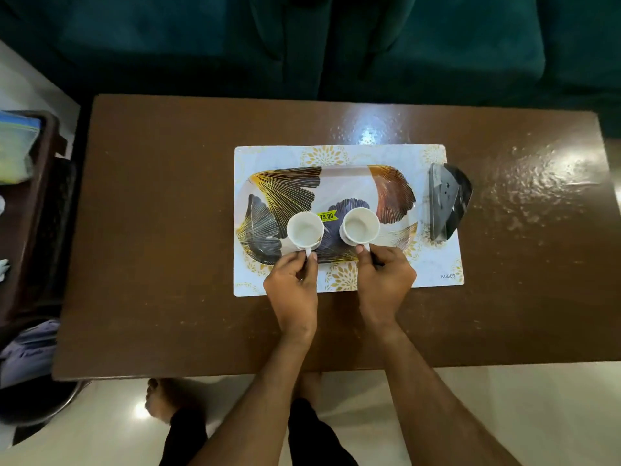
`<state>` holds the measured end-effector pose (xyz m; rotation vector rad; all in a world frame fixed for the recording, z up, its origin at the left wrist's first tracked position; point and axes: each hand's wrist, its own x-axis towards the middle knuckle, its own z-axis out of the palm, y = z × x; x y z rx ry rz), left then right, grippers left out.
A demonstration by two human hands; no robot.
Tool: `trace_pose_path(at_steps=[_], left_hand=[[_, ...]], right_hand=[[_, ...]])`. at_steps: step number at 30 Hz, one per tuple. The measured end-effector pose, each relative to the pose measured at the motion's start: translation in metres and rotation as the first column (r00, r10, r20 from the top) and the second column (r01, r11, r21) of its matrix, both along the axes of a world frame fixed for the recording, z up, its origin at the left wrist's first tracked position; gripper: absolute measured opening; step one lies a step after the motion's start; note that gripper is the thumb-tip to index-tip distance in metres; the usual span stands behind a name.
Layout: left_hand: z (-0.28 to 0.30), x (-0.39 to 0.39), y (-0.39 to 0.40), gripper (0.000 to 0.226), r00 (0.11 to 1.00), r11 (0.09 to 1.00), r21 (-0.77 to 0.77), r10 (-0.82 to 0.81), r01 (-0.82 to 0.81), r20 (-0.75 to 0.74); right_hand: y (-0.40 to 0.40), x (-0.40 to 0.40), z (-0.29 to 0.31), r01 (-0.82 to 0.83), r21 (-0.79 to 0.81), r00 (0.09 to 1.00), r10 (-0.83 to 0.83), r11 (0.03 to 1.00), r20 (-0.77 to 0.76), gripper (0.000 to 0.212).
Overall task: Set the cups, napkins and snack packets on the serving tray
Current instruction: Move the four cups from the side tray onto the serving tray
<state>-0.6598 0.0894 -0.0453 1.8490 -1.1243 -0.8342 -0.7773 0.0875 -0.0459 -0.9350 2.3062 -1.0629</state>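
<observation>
Pinching each handle, the left hand [293,282] is holding the left cup [305,230] and the right hand [386,280] the right cup [360,227], both sitting just past the fingers on the tray [285,190], I think. Let go gently, handles facing you. Napkins aren't visible; the dark packet [447,203] is lying off right.

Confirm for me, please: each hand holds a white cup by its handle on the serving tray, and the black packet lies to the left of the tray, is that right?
Not quite. The head view shows the black packet to the right of the serving tray, not the left. The rest holds: the left hand and right hand each pinch the handle of a white cup on the tray.
</observation>
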Motion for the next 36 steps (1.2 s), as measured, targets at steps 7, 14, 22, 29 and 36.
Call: trace_pose_path(at_steps=[7, 14, 22, 29, 36], left_hand=[[-0.01, -0.009, 0.001, 0.018, 1.0, 1.0, 0.005, 0.011, -0.012, 0.022], [-0.012, -0.011, 0.003, 0.014, 0.998, 0.998, -0.015, 0.058, -0.058, 0.031], [-0.014, -0.01, 0.003, 0.015, 0.996, 0.996, -0.03, 0.087, -0.087, 0.014], [-0.015, -0.009, 0.004, 0.015, 0.995, 0.995, -0.03, 0.099, -0.099, 0.001], [-0.012, -0.007, 0.004, 0.018, 0.995, 0.994, -0.03, 0.101, -0.102, -0.025]], right_hand=[[0.001, -0.003, -0.01, -0.049, 0.003, 0.999, 0.049, 0.999, -0.017, 0.008], [-0.002, 0.002, -0.011, -0.071, 0.0, 0.997, 0.071, 0.997, -0.015, 0.01], [-0.002, 0.006, -0.011, -0.085, -0.016, 0.996, 0.085, 0.996, -0.015, 0.014], [0.001, 0.009, -0.014, -0.069, -0.025, 0.997, 0.068, 0.997, -0.037, 0.011], [0.001, 0.013, -0.017, -0.038, -0.042, 0.999, 0.037, 0.998, -0.029, 0.012]])
